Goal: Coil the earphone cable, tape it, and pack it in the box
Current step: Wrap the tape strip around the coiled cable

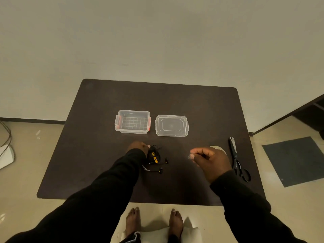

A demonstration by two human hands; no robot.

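Note:
A coiled black earphone cable (155,157) with a yellow band lies on the dark table (98,155), its two earbuds trailing toward me. My left hand (139,147) holds the coil's left side, fingers curled round it. My right hand (208,158) hovers to the right and pinches a small clear piece of tape (190,156) between thumb and fingertips. The clear plastic box (132,121) with red latches stands open behind the coil. Its clear lid (171,125) lies flat just right of the box.
A roll of tape (220,148) sits mostly hidden behind my right hand. Black scissors (236,159) lie near the table's right edge. My bare feet (154,223) stand on the floor by the table's near edge. A grey mat (294,160) lies on the floor at right.

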